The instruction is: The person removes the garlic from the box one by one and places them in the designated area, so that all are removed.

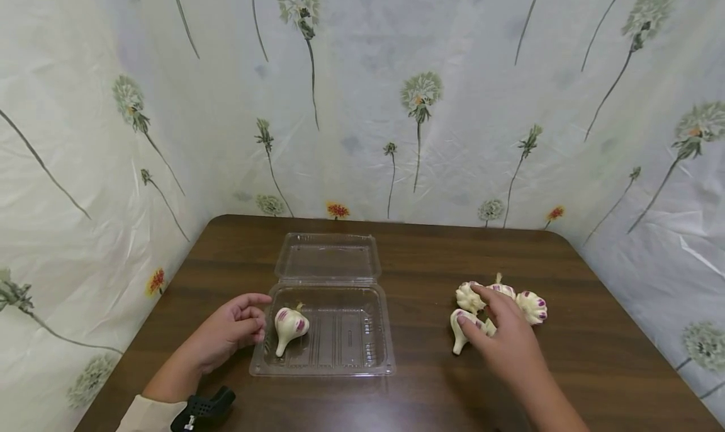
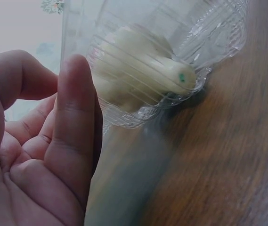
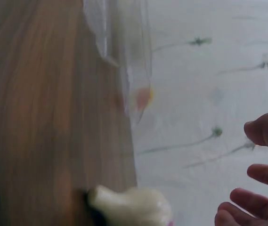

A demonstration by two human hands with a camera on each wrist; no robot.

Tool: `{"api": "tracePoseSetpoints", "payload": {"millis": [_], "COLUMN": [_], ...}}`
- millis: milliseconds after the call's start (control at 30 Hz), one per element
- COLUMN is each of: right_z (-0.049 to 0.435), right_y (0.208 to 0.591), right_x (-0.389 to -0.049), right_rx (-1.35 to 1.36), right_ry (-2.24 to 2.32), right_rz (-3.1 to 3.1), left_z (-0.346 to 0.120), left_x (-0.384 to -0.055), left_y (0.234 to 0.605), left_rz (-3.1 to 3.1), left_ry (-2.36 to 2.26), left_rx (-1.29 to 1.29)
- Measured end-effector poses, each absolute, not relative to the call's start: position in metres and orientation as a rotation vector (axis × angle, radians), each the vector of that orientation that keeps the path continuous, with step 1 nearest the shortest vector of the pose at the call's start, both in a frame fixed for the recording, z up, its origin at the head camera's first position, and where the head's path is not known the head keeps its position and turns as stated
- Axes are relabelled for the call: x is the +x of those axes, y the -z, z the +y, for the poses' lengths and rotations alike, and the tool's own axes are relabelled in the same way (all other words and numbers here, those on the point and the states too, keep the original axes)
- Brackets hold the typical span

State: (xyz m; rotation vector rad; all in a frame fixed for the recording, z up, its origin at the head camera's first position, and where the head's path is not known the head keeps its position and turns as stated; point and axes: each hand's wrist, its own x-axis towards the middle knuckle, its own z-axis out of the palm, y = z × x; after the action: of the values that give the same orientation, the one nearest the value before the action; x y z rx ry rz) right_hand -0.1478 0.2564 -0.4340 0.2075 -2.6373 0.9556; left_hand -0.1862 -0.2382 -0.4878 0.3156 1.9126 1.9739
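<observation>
A clear plastic clamshell container (image 1: 340,331) lies with its lid (image 1: 328,259) folded back. One garlic bulb (image 1: 291,326), white with purple patches, sits in its left part; the left wrist view shows this bulb (image 2: 138,70) through the plastic wall. Beside the left rim my left hand (image 1: 235,325) has its fingers loosely bent, the index fingertip at the rim; whether it touches cannot be told. My right hand (image 1: 506,334) is spread over a group of garlic bulbs (image 1: 531,307) on the right, thumb near the closest bulb (image 1: 460,331), partly hiding others. In the right wrist view its fingers (image 3: 261,174) hold nothing.
The brown wooden table (image 1: 419,262) carries everything. A sheet (image 1: 362,104) printed with dandelions hangs behind it and along both sides. A black strap (image 1: 206,410) is on the left wrist.
</observation>
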Motion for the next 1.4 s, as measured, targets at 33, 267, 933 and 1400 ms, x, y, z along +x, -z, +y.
{"api": "tracePoseSetpoints", "payload": {"millis": [33,267,933,1400], "right_z": [0.253,0.228,0.158,0.125], "right_y": [0.433,0.429,0.409,0.397], "right_x": [-0.149,-0.156,-0.173,-0.176], "right_rx": [0.223,0.337,0.631,0.736], "right_ry": [-0.981,-1.051,-0.931,-0.999], "right_rz": [-2.643,-2.656,-2.694,-2.782], "left_z": [-0.238,-0.239,-0.239,-0.239], "left_x": [-0.186,-0.186,-0.186,-0.187], "left_y": [0.488,0.488,0.487,0.488], "left_rz": [1.914,1.924,1.924,1.925], "left_ry": [-1.974,-1.967,-1.968,-1.966], "left_rx": [0.315,0.309,0.301,0.302]}}
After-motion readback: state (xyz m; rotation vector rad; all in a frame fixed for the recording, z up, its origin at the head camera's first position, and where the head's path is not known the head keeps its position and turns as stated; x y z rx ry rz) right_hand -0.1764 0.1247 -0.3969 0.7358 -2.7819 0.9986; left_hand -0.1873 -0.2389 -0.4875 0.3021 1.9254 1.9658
